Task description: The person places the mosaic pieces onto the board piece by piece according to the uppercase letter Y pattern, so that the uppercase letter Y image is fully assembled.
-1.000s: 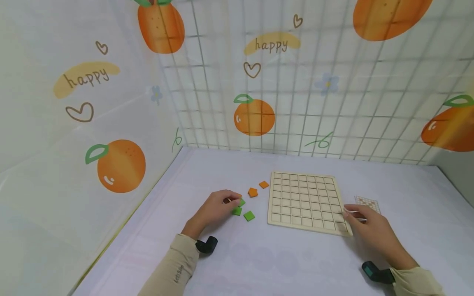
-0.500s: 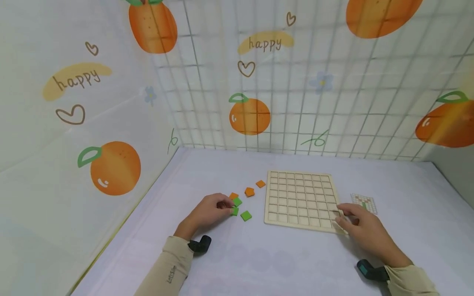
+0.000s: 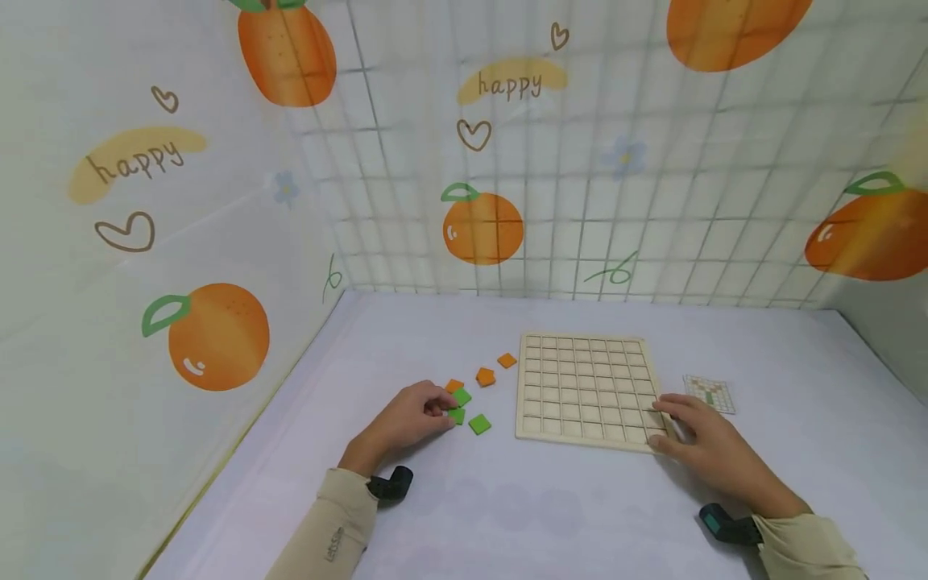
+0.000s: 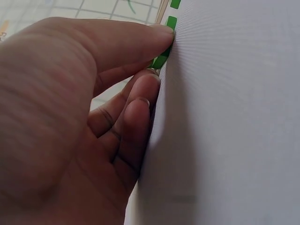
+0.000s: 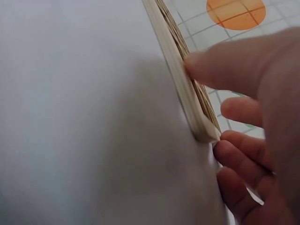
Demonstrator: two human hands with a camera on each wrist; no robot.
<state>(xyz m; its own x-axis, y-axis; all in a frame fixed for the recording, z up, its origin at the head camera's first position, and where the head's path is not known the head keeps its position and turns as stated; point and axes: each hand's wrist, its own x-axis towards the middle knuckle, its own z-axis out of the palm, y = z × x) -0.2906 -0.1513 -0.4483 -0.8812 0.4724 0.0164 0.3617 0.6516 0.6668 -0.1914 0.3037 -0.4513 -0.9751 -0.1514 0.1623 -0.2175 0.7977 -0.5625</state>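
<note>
The thumb and first finger of the left hand (image 3: 413, 415) pinch a green tile (image 3: 455, 416), just left of the middle of the head view, and cover part of it. In the left wrist view the thumb hides its middle, but that view shows the curled fingers tucked under the thumb, which I can't see from above.

The right hand (image 3: 703, 439) rests at the lower right corner of the wooden board (image 3: 580, 387), its thumb and fingers apart. From above, the lower fingers are hidden; the right wrist view shows them beside the corner, and the thumb touching the rim. It shows the board's thick side too.

Near the left hand are a second green tile (image 3: 461, 396), which touches an orange piece (image 3: 454, 386) and hides some of it, and a third green tile (image 3: 480, 424). Farther up are a five-sided orange shape (image 3: 486, 376), maybe one piece or two, and an orange square (image 3: 507, 361).

Past the right hand lies a little card (image 3: 710, 395) with squares, too small to make out well. The bottom of the frame cuts off both sleeves. Behind the table (image 3: 565, 515), some big oranges on the wall sheet (image 3: 413, 145) are cut off at the top.
</note>
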